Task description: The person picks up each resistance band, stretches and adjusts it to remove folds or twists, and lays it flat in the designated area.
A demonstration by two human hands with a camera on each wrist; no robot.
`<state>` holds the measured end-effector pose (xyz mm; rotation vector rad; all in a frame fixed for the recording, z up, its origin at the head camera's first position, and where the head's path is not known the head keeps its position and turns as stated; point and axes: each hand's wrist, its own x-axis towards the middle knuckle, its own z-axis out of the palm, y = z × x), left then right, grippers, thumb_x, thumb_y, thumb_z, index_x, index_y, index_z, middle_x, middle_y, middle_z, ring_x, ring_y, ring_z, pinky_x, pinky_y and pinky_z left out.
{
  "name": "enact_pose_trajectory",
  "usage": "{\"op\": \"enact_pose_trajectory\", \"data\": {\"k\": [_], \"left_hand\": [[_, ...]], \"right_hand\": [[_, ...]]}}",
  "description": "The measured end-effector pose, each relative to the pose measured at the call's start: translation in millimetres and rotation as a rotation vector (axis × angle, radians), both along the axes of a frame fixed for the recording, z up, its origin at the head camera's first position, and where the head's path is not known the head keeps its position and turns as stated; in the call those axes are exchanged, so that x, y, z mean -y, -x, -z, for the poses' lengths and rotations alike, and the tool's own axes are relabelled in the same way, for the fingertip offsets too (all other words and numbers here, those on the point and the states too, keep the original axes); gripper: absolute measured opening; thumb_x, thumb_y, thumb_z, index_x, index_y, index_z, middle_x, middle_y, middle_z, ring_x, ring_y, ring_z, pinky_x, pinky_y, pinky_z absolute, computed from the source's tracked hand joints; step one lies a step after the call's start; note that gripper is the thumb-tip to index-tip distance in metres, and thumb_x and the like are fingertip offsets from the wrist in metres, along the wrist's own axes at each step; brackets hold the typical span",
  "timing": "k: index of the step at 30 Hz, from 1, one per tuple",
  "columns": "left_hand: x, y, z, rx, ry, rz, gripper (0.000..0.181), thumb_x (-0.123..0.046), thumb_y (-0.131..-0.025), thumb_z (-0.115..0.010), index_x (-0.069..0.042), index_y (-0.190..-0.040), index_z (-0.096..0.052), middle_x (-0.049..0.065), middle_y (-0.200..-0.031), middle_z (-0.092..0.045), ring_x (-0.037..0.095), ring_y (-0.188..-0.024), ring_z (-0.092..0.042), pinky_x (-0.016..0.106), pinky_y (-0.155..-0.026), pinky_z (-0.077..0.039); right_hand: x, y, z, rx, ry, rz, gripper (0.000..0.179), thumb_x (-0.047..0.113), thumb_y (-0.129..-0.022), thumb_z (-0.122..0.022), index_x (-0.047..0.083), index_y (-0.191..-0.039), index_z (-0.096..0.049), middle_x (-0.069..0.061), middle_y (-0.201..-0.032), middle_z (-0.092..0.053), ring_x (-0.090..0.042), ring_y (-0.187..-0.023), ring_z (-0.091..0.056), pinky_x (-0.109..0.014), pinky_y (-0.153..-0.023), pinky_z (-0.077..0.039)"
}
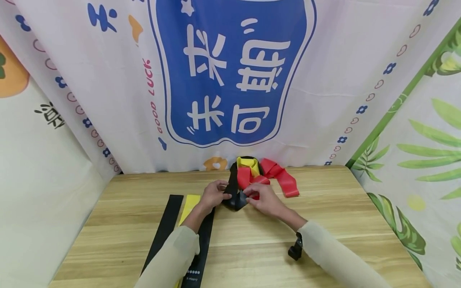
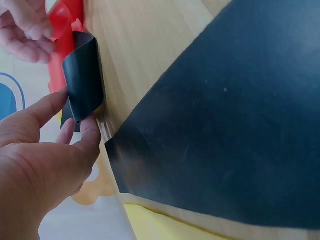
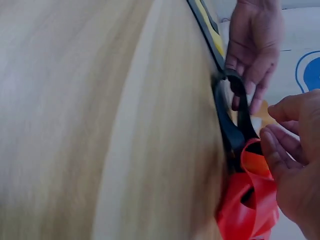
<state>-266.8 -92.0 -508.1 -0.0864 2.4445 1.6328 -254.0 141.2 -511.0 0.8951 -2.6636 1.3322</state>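
Observation:
A loosely curled black resistance band (image 1: pixel 235 200) stands on the table between the two hands. My left hand (image 1: pixel 214 195) holds its left side, with fingertips on the band's edges, as the left wrist view shows. On the other side, my right hand (image 1: pixel 265 197) hovers with bent fingers close to the black band and a red band (image 3: pixel 250 200). Thumb and forefinger are slightly apart in the right wrist view, and nothing shows between them. Behind the hands lies a heap of red band (image 1: pixel 279 172), yellow band (image 1: pixel 248 163) and black band.
Flat strips lie under and beside the left forearm: a black band (image 1: pixel 163 228), a yellow band (image 1: pixel 189 204) and another black one (image 1: pixel 204 236) marked X-Heavy. The wooden table (image 1: pixel 306 248) meets a printed curtain (image 1: pixel 309 148) at the back. A black strap (image 1: pixel 296 250) hangs from the right wrist.

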Motion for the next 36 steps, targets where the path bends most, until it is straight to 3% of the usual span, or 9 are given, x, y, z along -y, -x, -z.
{"op": "enact_pose_trajectory", "data": {"k": [4, 13, 15, 17, 20, 22, 31, 36], "left_hand": [[1.9, -1.3, -1.6, 0.002, -0.005, -0.005, 0.043, 0.002, -0.089, -0.080, 0.000, -0.131, -0.070, 0.019, -0.134, -0.067, 0.035, -0.127, -0.062, 0.046, -0.107, -0.054], [7.2, -3.8, -10.4, 0.034, -0.033, 0.032, 0.041, 0.006, -0.088, -0.078, -0.002, -0.128, -0.074, 0.017, -0.136, -0.066, 0.035, -0.129, -0.059, 0.045, -0.108, -0.053], [7.4, -4.0, -13.5, 0.043, -0.031, 0.029, 0.040, 0.006, -0.088, -0.078, -0.005, -0.127, -0.075, 0.015, -0.136, -0.066, 0.033, -0.123, -0.062, 0.042, -0.101, -0.055], [7.0, -4.0, -17.3, 0.054, -0.032, 0.015, 0.040, 0.004, -0.088, -0.078, -0.009, -0.126, -0.076, 0.013, -0.133, -0.067, 0.027, -0.105, -0.064, 0.037, -0.088, -0.056], [5.7, -4.0, -22.8, 0.052, -0.043, -0.007, 0.041, 0.001, -0.090, -0.078, -0.013, -0.128, -0.076, 0.012, -0.129, -0.066, 0.021, -0.082, -0.058, 0.033, -0.070, -0.048], [4.9, -4.6, -25.9, 0.045, -0.063, -0.017, 0.041, 0.000, -0.091, -0.078, -0.013, -0.130, -0.075, 0.013, -0.128, -0.065, 0.022, -0.076, -0.054, 0.033, -0.066, -0.044], [5.2, -7.8, -25.1, -0.001, -0.083, -0.030, 0.042, 0.001, -0.092, -0.077, -0.010, -0.132, -0.073, 0.016, -0.126, -0.066, 0.021, -0.079, -0.055, 0.032, -0.064, -0.044], [4.9, -8.8, -20.9, -0.024, -0.035, -0.016, 0.040, 0.001, -0.091, -0.078, -0.007, -0.130, -0.074, 0.019, -0.140, -0.062, 0.028, -0.103, -0.067, 0.035, -0.078, -0.056]], "right_hand": [[2.0, 0.7, 8.1, 0.041, -0.024, 0.008, 0.029, -0.002, -0.092, -0.079, -0.002, -0.121, -0.075, -0.015, -0.116, -0.075, -0.022, -0.100, -0.075, -0.032, -0.088, -0.062], [-7.8, 8.4, 16.3, -0.082, -0.162, 0.083, 0.028, 0.006, -0.088, -0.085, 0.000, -0.115, -0.079, -0.013, -0.128, -0.073, -0.033, -0.123, -0.066, -0.051, -0.106, -0.053], [-10.1, 9.3, 17.4, -0.085, -0.176, 0.087, 0.028, 0.007, -0.088, -0.085, 0.000, -0.115, -0.079, -0.013, -0.130, -0.072, -0.034, -0.124, -0.065, -0.052, -0.107, -0.052], [-12.5, 9.8, 18.4, -0.088, -0.183, 0.096, 0.029, 0.007, -0.088, -0.085, 0.000, -0.116, -0.079, -0.013, -0.129, -0.071, -0.034, -0.123, -0.064, -0.052, -0.107, -0.052], [-16.2, 10.6, 19.3, -0.096, -0.194, 0.121, 0.031, 0.007, -0.087, -0.086, 0.000, -0.117, -0.079, -0.013, -0.127, -0.071, -0.034, -0.122, -0.064, -0.052, -0.107, -0.051], [-18.7, 11.5, 19.8, -0.106, -0.193, 0.135, 0.031, 0.006, -0.086, -0.087, 0.001, -0.116, -0.079, -0.012, -0.125, -0.070, -0.033, -0.119, -0.065, -0.052, -0.106, -0.052], [-27.6, 12.4, 23.3, -0.136, -0.206, 0.185, 0.036, 0.005, -0.080, -0.091, 0.004, -0.113, -0.080, -0.008, -0.111, -0.067, -0.022, -0.099, -0.062, -0.039, -0.085, -0.057], [-31.9, 13.3, 24.7, -0.126, -0.174, 0.186, 0.033, -0.001, -0.081, -0.088, 0.003, -0.112, -0.079, -0.006, -0.101, -0.065, -0.020, -0.090, -0.061, -0.034, -0.079, -0.056]]}}
